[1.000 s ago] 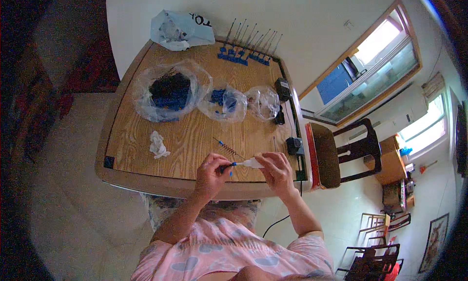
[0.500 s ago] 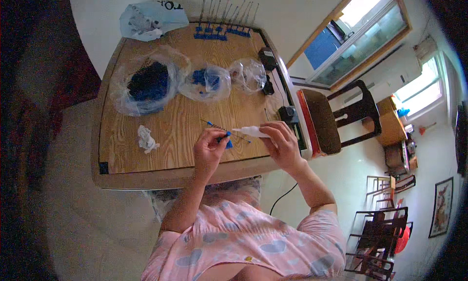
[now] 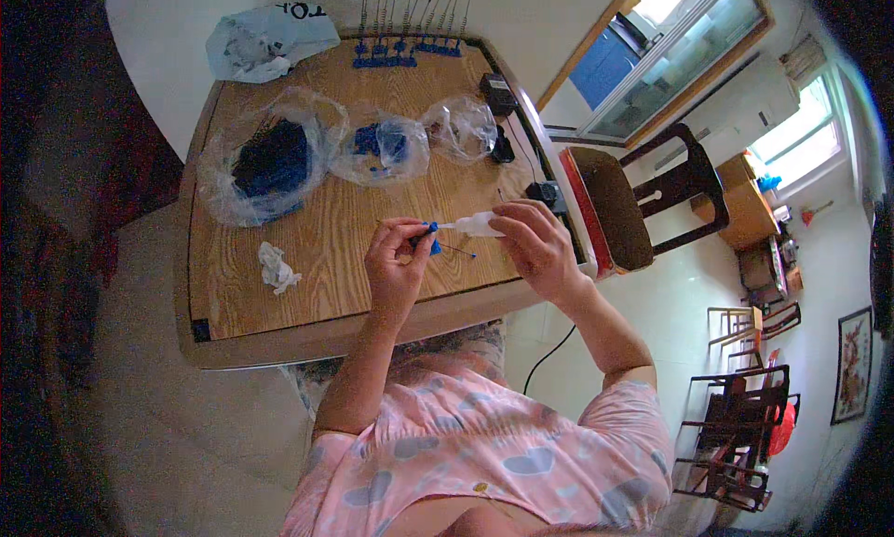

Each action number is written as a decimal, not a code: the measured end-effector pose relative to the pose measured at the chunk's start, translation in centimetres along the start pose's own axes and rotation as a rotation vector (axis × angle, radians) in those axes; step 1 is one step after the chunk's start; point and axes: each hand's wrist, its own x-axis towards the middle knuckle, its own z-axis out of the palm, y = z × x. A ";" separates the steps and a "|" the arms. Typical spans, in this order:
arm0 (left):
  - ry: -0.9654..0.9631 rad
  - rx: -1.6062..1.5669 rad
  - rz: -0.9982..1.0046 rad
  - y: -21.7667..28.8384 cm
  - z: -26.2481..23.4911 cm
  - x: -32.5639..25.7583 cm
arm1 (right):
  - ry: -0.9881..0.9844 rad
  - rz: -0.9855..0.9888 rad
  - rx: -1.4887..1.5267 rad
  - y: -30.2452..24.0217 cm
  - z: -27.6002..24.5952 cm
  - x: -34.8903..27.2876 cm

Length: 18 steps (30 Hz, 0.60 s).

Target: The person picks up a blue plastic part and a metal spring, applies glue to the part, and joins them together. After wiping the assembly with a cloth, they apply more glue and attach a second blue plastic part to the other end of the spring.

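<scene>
Bottle [image 3: 479, 224] clasped in right hand [image 3: 537, 246] at frame centre, with nozzle [image 3: 450, 225] aimed left at blue piece [image 3: 431, 228] pinched in left hand [image 3: 396, 262], likely to keep both lined up.

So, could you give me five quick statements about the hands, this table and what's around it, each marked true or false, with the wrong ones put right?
1. The fingers of the right hand hold a small white tapered plastic bottle. True.
2. Both hands grip that bottle. False: the fingers of the left hand hold a small blue piece.
3. A crumpled white wad lies on the wood-grain table. True.
4. The thin spring-coiled rods on blue bases stand along the table's near edge. False: those rods stand along its far edge.
5. A brown-seated chair with a dark frame is at the table's right side. True.
</scene>
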 end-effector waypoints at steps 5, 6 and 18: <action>0.015 -0.029 0.024 0.3 0.1 0.1 | 0.004 -0.001 -0.006 0.0 0.1 0.1; 0.014 -0.043 0.009 0.6 0.1 0.1 | 0.004 0.001 -0.012 0.0 0.2 0.1; 0.015 -0.089 -0.034 0.2 0.3 -0.2 | 0.033 -0.022 0.003 0.2 0.6 -0.1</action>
